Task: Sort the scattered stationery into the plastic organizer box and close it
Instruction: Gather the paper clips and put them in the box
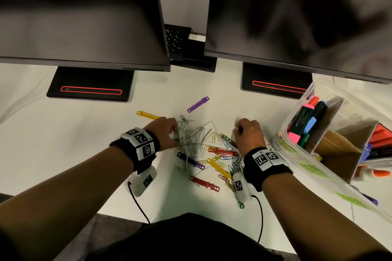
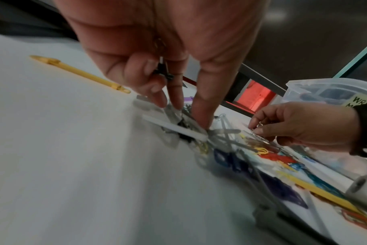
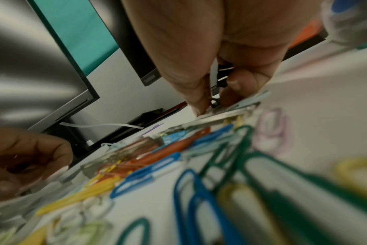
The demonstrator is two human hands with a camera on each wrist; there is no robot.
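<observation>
A heap of coloured and silver paper clips point(image 1: 212, 150) mixed with plastic fastener strips lies mid-desk between both hands. My left hand point(image 1: 175, 135) digs its fingertips point(image 2: 199, 119) into the heap's left side, with a small black clip point(image 2: 163, 71) tucked under its curled fingers. At the heap's right side my right hand point(image 1: 237, 131) pinches at the clips point(image 3: 212, 106) and also grips a small black clip point(image 3: 222, 82). The clear plastic organizer box point(image 1: 314, 167) stands open at the right, holding highlighters point(image 1: 305, 121) between cardboard dividers.
Loose strips lie around: yellow point(image 1: 147, 115), purple point(image 1: 198, 104), red point(image 1: 204, 183). Two dark monitors point(image 1: 80, 17) point(image 1: 297, 17) on black stands point(image 1: 89, 85) overhang the back of the white desk. A black keypad point(image 1: 176, 38) stands between them. The desk's front edge is near my body.
</observation>
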